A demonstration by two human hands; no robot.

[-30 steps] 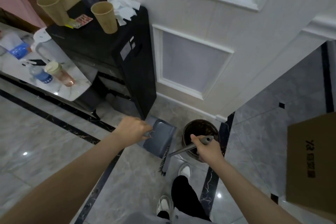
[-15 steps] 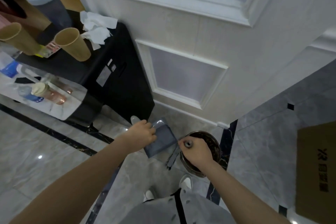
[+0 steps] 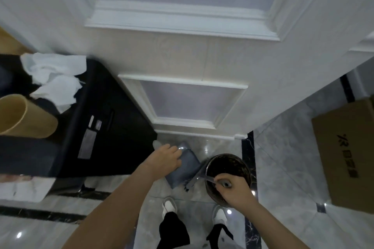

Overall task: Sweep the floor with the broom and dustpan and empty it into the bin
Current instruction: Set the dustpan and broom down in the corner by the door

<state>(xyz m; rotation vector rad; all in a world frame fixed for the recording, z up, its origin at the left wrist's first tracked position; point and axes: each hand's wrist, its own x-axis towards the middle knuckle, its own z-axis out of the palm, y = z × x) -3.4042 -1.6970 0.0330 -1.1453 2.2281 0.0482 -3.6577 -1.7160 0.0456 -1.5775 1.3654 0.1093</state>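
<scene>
**Dustpan at the bin, emptying step in hand**

Left hand (image 3: 166,157) grips the top end of the grey dustpan (image 3: 185,164), fingers curled over its upper edge. Pan hangs just left of the bin (image 3: 227,176), above the floor (image 3: 283,157) near the door (image 3: 182,56). Right hand (image 3: 234,187) is closed round the broom (image 3: 199,176) handle, right over the near rim of the bin; grey handle end pokes out of the fist. Broom head with dark bristles sits between pan and bin, touching or nearly touching the pan's right edge, can't tell which

Progress, as a judgement: sweeping looks done or nearly done, both tools are at the bin. Looks like the tip or brush-out into the bin is in hand. Left: get the contents in, then put the tools down

Hard to read:
- Inside of the pan faces away, so no telling if there's debris in it
- Bin interior is dark and mottled, contents unreadable; near rim hidden by the right hand
- No dirt visible on the floor tiles, but the frame is soft and glare spots are in the way
- Black cabinet (image 3: 113,127) blocks the floor to the left
- Paper cup (image 3: 22,117) and cardboard box (image 3: 348,157) are cut off at the frame edges
</scene>
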